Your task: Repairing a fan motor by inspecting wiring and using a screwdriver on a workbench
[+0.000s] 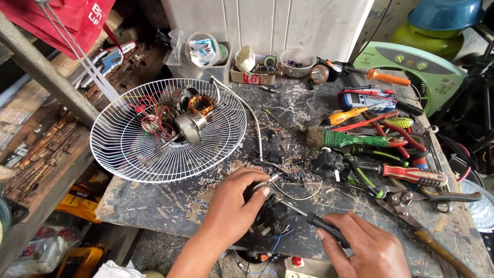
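My left hand (pixel 232 202) grips a small black fan part (pixel 271 216) with blue and white wires at the near edge of the workbench (pixel 170 201). My right hand (pixel 366 248) holds a black-handled screwdriver (pixel 309 218), its shaft pointing left into the part by my left fingers. A white wire fan guard (pixel 123 149) lies at the left of the bench, holding a copper-wound motor stator (pixel 200 104), a metal motor piece (pixel 189 127) and red wires.
To the right lie a green-handled brush (pixel 343 139), several screwdrivers and pliers, tin snips (pixel 411 221) and a multimeter (pixel 368 100). Small boxes and containers line the back edge. A green fan base (pixel 427 67) stands at the far right, a wooden beam (pixel 46 72) at the left.
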